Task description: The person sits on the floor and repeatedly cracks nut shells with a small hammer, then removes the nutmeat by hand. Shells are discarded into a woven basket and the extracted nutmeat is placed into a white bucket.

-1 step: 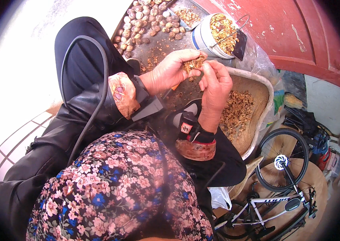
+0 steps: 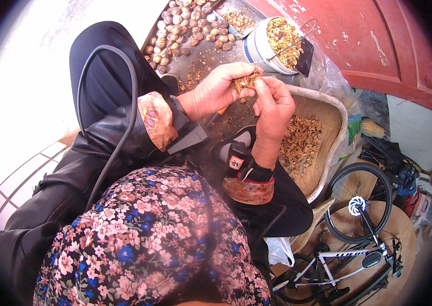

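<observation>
My left hand (image 2: 219, 86) grips a cracked walnut (image 2: 248, 80) between thumb and fingers, its broken brown inside facing up. Close against the walnut, my right hand (image 2: 273, 109) has thumb and forefinger pinched at its edge; any small piece between those fingertips is too small to make out. Below the two hands, bits of shell lie on a dark tray (image 2: 203, 58). Whole walnuts (image 2: 190, 23) are heaped at its far end. To the right of my right hand is a shallow woven basket (image 2: 328, 122) with a pale rim, holding a pile of brown walnut pieces (image 2: 302, 137).
A white bucket (image 2: 256, 48) full of walnut pieces stands beyond my hands, a dark phone-like slab (image 2: 305, 58) against it. Behind it are clear plastic and a red door (image 2: 379, 46). A white bicycle (image 2: 338, 255) is at the lower right. My folded legs flank the tray.
My right hand has shifted very slightly at the walnut. Everything else looks the same.
</observation>
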